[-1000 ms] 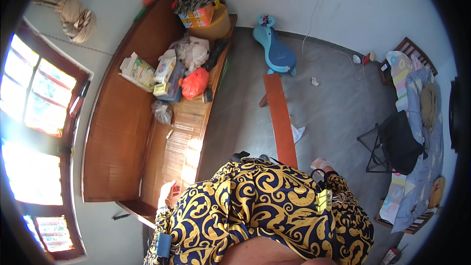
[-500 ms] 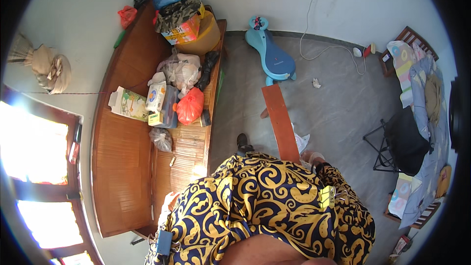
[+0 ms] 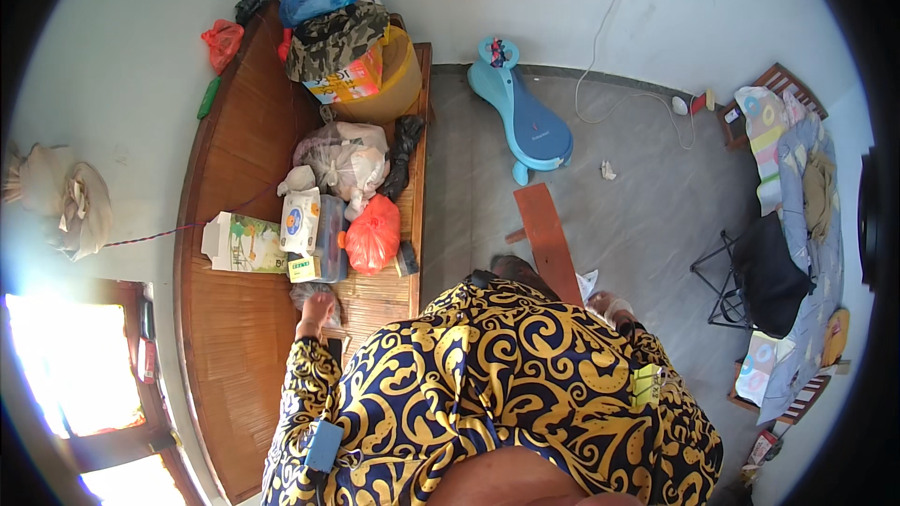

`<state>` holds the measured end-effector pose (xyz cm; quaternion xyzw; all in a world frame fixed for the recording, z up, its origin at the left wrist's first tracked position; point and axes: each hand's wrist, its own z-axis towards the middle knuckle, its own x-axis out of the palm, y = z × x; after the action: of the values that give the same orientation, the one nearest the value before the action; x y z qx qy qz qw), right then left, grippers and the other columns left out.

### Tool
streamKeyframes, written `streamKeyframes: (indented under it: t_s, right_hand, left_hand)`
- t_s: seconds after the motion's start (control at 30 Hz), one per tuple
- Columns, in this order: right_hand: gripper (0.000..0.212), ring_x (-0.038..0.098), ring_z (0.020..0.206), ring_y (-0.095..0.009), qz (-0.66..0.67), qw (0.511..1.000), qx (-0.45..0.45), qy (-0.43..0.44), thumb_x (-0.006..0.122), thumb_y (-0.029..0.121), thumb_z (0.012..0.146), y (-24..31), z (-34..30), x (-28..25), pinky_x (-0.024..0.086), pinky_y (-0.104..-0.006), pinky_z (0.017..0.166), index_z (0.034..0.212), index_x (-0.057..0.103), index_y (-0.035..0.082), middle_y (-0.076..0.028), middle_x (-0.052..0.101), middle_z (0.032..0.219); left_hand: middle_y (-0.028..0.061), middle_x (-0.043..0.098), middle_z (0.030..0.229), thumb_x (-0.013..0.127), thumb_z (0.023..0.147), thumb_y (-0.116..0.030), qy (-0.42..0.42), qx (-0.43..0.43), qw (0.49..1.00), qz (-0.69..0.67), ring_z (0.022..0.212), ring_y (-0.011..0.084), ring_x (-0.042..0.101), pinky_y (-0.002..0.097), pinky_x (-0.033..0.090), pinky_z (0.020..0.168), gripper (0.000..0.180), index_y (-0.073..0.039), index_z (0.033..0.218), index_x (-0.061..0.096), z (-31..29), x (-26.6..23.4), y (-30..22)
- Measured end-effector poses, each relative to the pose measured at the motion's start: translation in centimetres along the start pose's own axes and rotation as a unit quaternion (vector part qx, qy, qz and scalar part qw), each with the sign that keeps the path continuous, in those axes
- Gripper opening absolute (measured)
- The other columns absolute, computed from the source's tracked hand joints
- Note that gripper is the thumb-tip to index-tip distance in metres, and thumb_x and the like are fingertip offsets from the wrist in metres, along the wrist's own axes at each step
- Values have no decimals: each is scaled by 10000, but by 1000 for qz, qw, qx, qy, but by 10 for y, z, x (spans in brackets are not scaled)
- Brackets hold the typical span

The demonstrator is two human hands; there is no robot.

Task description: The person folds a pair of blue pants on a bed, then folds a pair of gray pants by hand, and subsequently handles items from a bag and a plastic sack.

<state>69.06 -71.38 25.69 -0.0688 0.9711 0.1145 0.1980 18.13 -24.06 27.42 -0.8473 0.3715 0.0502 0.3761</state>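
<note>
On the wooden bench seat at left, my left hand (image 3: 318,308) is curled over a small greyish see-through plastic bag (image 3: 302,292), its fingers closed on it. My right hand (image 3: 609,305) is low beside the near end of a narrow reddish-brown wooden plank bench (image 3: 547,234). A white crumpled piece (image 3: 588,282) shows just beyond that hand; whether the hand holds it I cannot tell, as its fingers are partly hidden. One dark shoe (image 3: 514,268) is beside the plank bench.
The wooden bench seat (image 3: 382,298) carries a red plastic bag (image 3: 373,236), a wipes pack (image 3: 300,222), a green-white box (image 3: 251,242) and a yellow tub (image 3: 401,75). A blue ride-on toy (image 3: 534,126) is ahead; a black folding chair (image 3: 771,272) stands right by a bed (image 3: 797,178).
My left hand has come into view and reached out to the greyish plastic bag. The view has shifted, and my right hand stays near the plank bench's end.
</note>
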Motion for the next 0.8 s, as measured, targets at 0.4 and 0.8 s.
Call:
streamKeyframes:
  t_s: [0.4,0.8]
  right_hand:
    - [336,578,833,-217,127,988,75,-35,578,250,731,-3,-31,-22,450,-324,717,996,572,43,-116,602,926]
    - [174,545,936,-171,-425,893,-124,82,455,178,849,-30,48,-83,465,-274,740,940,575,91,-19,590,987]
  left_hand:
    - [33,561,626,587,752,-167,165,25,973,160,532,111,528,238,447,460,134,-41,797,588,41,66,-47]
    - [46,559,658,580,780,-145,76,-2,977,198,520,117,513,244,448,443,113,-41,820,557,35,62,-56]
